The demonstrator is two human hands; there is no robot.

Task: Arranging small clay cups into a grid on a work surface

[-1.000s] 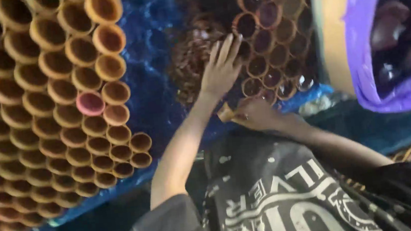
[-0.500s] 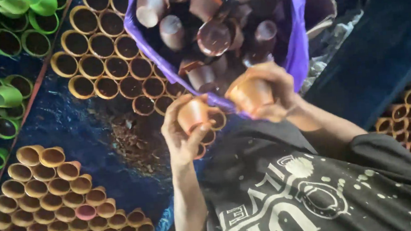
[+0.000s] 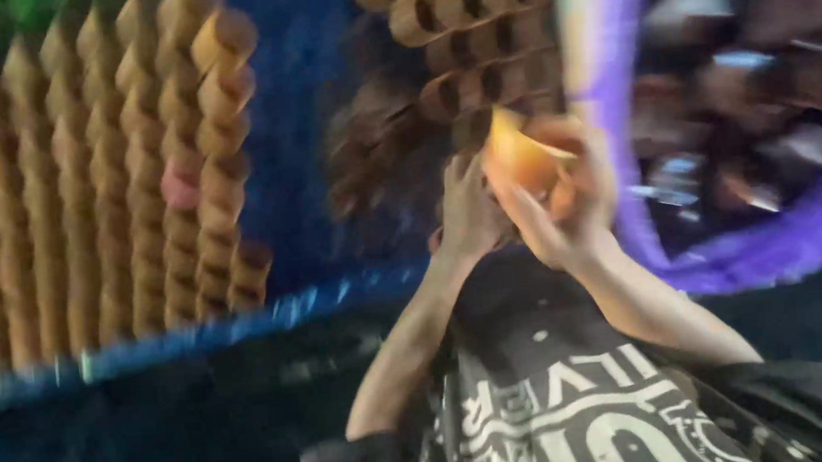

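Note:
The view is heavily motion-blurred. My right hand (image 3: pixel 566 221) is shut on a small orange clay cup (image 3: pixel 523 158), held just above my chest. My left hand (image 3: pixel 465 214) is raised beside it, fingers pointing up at the lower edge of a block of brown cups (image 3: pixel 474 49) lying in rows on the blue sheet (image 3: pixel 294 112). The blur hides whether the left hand holds a cup. My black printed shirt fills the bottom of the view.
A purple bag (image 3: pixel 632 230) full of dark brown cups lies open at the right. A large field of tan cups (image 3: pixel 77 203) in rows covers the left, with one pink cup (image 3: pixel 180 183) among them. A patch of loose brown debris (image 3: pixel 374 164) lies between the blocks.
The camera has swung, so the purple bag now sits at the right. Both hands have come closer together, the right still on its cup and the left now up at the brown rows.

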